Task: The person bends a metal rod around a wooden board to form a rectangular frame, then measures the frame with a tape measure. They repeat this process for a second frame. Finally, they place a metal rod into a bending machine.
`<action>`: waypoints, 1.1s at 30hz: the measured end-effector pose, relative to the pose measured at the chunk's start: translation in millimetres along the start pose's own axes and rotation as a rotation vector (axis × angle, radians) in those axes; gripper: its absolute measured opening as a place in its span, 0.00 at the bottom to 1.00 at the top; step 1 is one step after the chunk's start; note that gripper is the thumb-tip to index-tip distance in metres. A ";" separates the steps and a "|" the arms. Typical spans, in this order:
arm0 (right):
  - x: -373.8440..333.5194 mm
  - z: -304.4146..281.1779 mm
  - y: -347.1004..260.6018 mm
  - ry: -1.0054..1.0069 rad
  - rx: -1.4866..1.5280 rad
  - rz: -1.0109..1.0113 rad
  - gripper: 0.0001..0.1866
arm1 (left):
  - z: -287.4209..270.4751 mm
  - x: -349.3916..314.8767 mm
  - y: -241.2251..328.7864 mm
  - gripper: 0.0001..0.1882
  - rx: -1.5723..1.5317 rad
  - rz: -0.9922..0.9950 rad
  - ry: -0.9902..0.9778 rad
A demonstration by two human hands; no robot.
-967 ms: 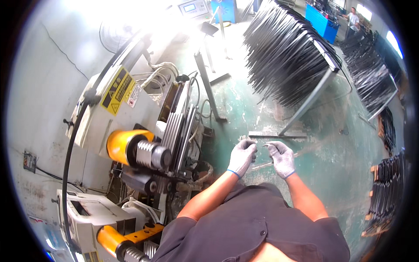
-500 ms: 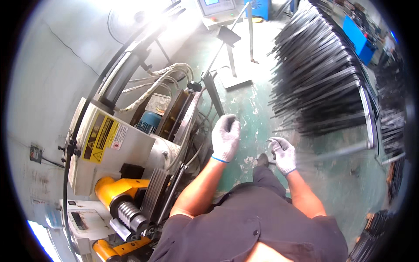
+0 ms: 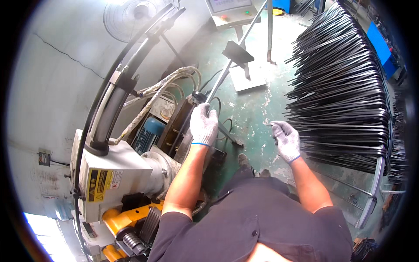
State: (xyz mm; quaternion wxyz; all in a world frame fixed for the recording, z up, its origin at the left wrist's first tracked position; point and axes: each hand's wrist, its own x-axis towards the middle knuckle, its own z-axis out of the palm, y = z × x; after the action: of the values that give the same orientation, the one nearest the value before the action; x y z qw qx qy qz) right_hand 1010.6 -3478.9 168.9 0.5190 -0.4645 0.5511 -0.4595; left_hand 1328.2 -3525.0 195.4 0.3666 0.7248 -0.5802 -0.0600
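Note:
My left hand, in a white knitted glove with a blue cuff edge, is over the machine at left. Its thumb and fingers point away from me, and their tips are partly hidden. The lower end of a long pale metal rod meets the fingers in the picture; I cannot tell whether they grip it. A dark bar with a foot shows just right of this hand. My right hand, gloved the same way, hovers over the floor, left of the rack. Its fingers are curled together, with something small and pale at the tips.
Black rods hang densely on a metal rack at right. At left stands a white machine with yellow arms, a blue motor and wrapped hoses. A control panel and a black plate are ahead.
My left hand has moved left, closer to the machine. The right hand stays raised, curled much as before. The view has shifted, so the machine and rack sit lower in the picture.

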 end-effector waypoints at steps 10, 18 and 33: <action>173.5 4.4 -60.4 0.134 0.059 -0.124 0.15 | 57.0 90.6 -20.5 0.15 0.006 -0.159 -0.214; 336.4 38.6 -120.9 -0.001 0.102 -0.351 0.17 | 58.3 104.8 8.2 0.13 0.268 -0.265 -0.376; 386.0 -12.3 -298.8 -0.518 -0.170 -0.957 0.25 | 81.6 116.7 31.6 0.12 0.526 -0.607 -0.325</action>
State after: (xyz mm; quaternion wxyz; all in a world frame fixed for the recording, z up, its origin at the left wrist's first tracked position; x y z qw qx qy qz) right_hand 997.4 -3904.0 408.7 0.3316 -0.8015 0.1676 -0.4685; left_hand 1298.5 -3667.8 194.9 0.0391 0.9125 -0.3866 -0.1283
